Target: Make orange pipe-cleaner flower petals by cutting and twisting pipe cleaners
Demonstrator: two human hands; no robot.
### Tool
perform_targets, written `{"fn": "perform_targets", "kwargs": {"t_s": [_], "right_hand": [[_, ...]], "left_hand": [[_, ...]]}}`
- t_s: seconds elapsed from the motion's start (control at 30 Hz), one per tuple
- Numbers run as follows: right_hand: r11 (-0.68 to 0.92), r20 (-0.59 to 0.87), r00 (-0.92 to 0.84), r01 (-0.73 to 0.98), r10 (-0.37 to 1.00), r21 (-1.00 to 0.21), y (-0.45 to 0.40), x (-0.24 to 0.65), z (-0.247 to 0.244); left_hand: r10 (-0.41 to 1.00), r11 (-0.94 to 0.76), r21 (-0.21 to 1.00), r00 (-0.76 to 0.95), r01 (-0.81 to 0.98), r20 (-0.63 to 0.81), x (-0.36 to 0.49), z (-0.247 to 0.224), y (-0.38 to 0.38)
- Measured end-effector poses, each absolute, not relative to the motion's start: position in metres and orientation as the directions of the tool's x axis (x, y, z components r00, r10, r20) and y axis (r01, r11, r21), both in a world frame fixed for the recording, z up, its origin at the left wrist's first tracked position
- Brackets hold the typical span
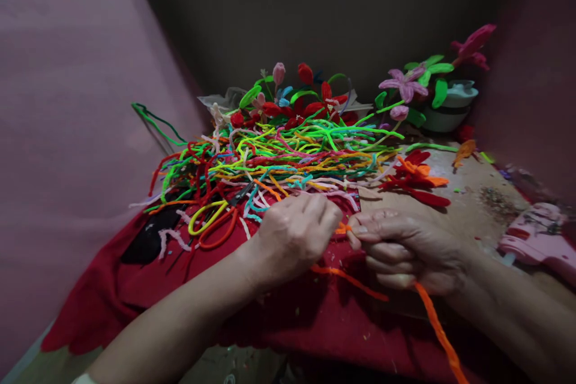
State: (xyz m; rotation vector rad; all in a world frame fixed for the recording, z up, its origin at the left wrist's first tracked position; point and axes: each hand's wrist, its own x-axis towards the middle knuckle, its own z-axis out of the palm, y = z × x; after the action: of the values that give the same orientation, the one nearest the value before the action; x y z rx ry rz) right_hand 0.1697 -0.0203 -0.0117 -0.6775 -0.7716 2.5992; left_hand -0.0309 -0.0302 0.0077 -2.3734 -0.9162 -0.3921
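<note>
Both of my hands are closed on orange pipe cleaner over the front of the red cloth (pixel 288 324). My left hand (pixel 297 237) is a fist, knuckles up, with orange strands coming out above and below it. My right hand (pixel 405 249) pinches a short twisted bit of the orange pipe cleaner (pixel 342 228) between thumb and forefinger, close to the left fist. From under the right hand a long orange tail (pixel 438 333) hangs toward the bottom edge. Another orange end (pixel 355 281) lies below and between the hands.
Behind the hands spreads a heap of colored pipe cleaners (pixel 288 153). Scissors with yellow and red handles (pixel 219 231) lie at its left front. A red and orange flower (pixel 418 177), a pot (pixel 450 109) and a pink glue gun (pixel 537 237) are on the right.
</note>
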Motion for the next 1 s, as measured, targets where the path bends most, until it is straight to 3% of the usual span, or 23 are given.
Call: {"fn": "perform_targets", "kwargs": {"t_s": [0.07,0.17,0.3,0.43,0.57,0.67,0.8,0.9,1.0], "right_hand": [[-0.764,-0.296,-0.814,-0.253,0.5,-0.594,-0.019,0.17,-0.011],[-0.643,-0.203,-0.677,-0.499,0.708,-0.581,-0.013,0.167,-0.013],[-0.517,-0.231,-0.467,-0.699,0.853,-0.494,-0.006,0.16,-0.015],[-0.474,-0.301,-0.37,-0.739,0.879,-0.478,-0.009,0.154,-0.015],[-0.47,-0.301,-0.367,-0.757,0.88,-0.454,-0.01,0.155,-0.015],[-0.435,-0.28,-0.34,-0.787,0.898,-0.437,-0.005,0.16,-0.016],[-0.395,-0.297,-0.284,-0.807,0.912,-0.44,0.003,0.166,-0.016],[-0.402,-0.35,-0.259,-0.804,0.9,-0.438,0.008,0.169,-0.014],[-0.355,-0.38,-0.187,-0.823,0.906,-0.444,0.012,0.174,-0.011]], "left_hand": [[0.529,-0.576,-0.337,0.655,0.744,0.54,-0.039,0.008,-0.024],[0.532,-0.646,-0.102,0.542,0.756,0.65,-0.042,0.002,-0.02],[0.512,-0.794,0.056,0.615,0.606,0.6,-0.021,-0.01,-0.032],[0.341,-0.932,0.049,0.82,0.36,0.459,-0.001,-0.011,-0.052],[0.178,-0.982,0.05,0.821,0.18,0.543,0.002,-0.005,-0.057],[0.207,-0.97,0.232,0.766,0.078,0.608,0.003,-0.002,-0.054],[0.274,-0.885,0.466,0.803,-0.004,0.529,0.003,0.001,-0.053],[0.251,-0.893,0.449,0.859,0.028,0.445,0.003,-0.004,-0.059],[0.122,-0.934,0.355,0.91,-0.029,0.396,0.003,-0.018,-0.068]]}}
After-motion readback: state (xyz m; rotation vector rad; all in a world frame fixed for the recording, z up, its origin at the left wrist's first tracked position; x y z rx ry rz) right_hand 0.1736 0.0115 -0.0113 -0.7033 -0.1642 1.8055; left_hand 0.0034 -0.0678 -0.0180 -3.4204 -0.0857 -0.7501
